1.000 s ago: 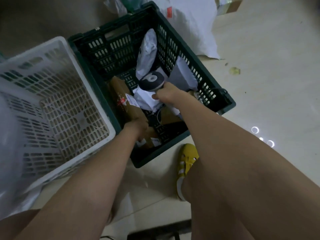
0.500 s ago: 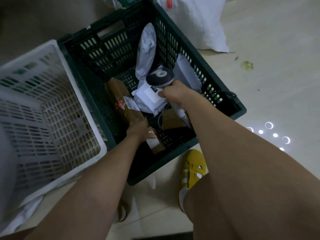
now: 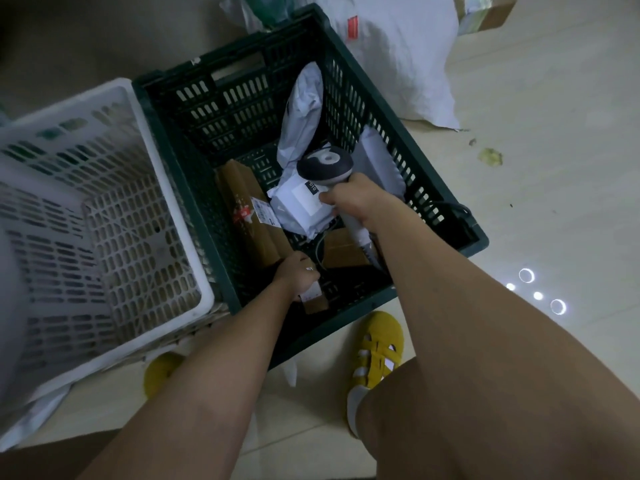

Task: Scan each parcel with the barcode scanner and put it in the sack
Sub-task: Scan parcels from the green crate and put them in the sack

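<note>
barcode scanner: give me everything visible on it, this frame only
The scanner is a handheld gun type: a rounded dark head with a white logo on top, pale grey underside and a light grey handle running down and right to a ribbed base. The right hand grips the handle. It is held inside the green crate, head just above a white parcel. A thin dark cable seems to loop below it.
</note>
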A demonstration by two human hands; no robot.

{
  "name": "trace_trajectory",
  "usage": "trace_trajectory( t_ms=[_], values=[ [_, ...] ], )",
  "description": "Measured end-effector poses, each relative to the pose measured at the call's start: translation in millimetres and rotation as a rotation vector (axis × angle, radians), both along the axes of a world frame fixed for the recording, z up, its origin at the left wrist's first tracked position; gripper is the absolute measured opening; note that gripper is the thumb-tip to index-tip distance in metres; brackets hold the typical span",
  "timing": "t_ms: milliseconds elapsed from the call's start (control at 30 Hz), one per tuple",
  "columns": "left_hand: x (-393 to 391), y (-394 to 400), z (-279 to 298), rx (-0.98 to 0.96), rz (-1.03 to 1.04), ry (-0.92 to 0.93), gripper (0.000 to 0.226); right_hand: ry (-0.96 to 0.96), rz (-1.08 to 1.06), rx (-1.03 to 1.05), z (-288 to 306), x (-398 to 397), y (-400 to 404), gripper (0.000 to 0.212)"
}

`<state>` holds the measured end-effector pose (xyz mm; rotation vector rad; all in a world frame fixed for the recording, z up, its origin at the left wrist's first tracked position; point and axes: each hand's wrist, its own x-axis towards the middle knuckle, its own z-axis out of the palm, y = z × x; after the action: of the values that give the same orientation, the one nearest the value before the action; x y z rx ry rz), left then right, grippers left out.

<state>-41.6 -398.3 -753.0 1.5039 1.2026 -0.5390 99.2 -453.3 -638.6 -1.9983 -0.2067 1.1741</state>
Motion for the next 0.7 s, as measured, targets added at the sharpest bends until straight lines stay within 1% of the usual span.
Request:
trace_trajectory(
  t_ms=[67, 133, 167, 200, 333, 467, 533, 600, 700],
  values=[
    [-0.9, 3.3, 16.6, 0.045, -0.015, -0.064, 0.043, 0.001, -0.034, 0.033, 7.1, -2.4, 1.8, 0.037],
    [-1.6, 14.4, 42.2, 0.137, -0.053, -0.146, 0.027, 0.017, -0.095, 0.109, 17.5, -8.1, 4.3, 0.015],
    [-3.2, 21.3, 58.6, 0.183, -0.067, -0.180, 0.022, 0.013, -0.116, 0.134, 25.5, -12.0, 5.4, 0.008],
    [-6.5, 29.4, 76.0, 0.214, -0.061, -0.207, 0.021, 0.002, -0.125, 0.163, 33.5, -15.8, 6.9, 0.006],
    [-32.1, 55.5, 153.9, 0.186, 0.097, -0.351, 0.034, -0.043, -0.047, 0.288, 63.9, -34.9, 9.9, 0.016],
    [-71.2, 72.9, 216.7, 0.144, 0.330, -0.525, 0.031, -0.095, -0.028, 0.358, 91.1, -68.2, 12.2, 0.044],
    [-91.2, 79.5, 233.9, 0.137, 0.435, -0.587, 0.030, -0.094, -0.053, 0.415, 104.6, -87.3, 14.9, 0.047],
    [-107.7, 85.9, 242.5, 0.138, 0.530, -0.630, 0.031, -0.049, -0.065, 0.488, 113.7, -108.0, 17.2, 0.048],
    [-122.1, 92.7, 244.1, 0.119, 0.624, -0.642, 0.032, -0.040, -0.047, 0.521, 115.9, -135.5, 22.2, 0.054]
  ],
)
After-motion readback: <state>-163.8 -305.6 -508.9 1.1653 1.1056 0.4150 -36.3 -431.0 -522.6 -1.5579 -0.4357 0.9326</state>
